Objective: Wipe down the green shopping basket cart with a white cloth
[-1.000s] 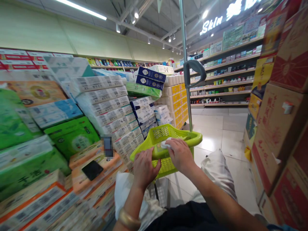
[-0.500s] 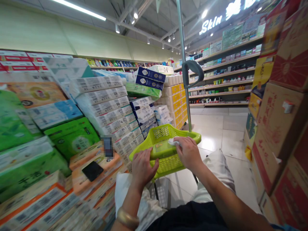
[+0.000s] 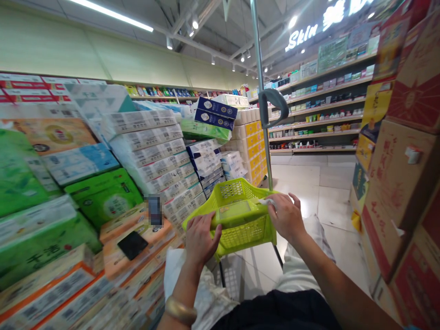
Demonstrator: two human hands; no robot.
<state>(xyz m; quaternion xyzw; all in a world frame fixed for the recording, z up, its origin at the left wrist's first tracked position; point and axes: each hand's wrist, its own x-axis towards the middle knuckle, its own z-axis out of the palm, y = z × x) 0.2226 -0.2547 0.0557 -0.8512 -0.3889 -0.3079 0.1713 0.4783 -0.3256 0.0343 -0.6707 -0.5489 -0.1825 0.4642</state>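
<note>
A lime-green plastic shopping basket (image 3: 245, 236) with perforated walls stands in front of my knees, with a metal pole rising behind it. My left hand (image 3: 201, 236) grips the near left part of its rim, thumb hanging down on the near side. At the rim's right end, my right hand (image 3: 287, 215) pinches a crumpled white wipe (image 3: 267, 201) against the plastic. Part of the wipe is hidden under the fingers. Between my two hands lies a flat label panel (image 3: 235, 210) on the rim.
Packs of tissue paper (image 3: 151, 137) are stacked on the left. A black flat object (image 3: 132, 244) and a blurred phone-like item lie on orange packs (image 3: 113, 263). Cardboard cartons (image 3: 395, 183) stand on the right. A grey loop handle (image 3: 284, 107) sits on the pole; shelves (image 3: 323, 121) line the back.
My right hand has slid along the rim to the right with the wipe, uncovering more of the label panel. My left hand keeps its grip, shifting very slightly.
</note>
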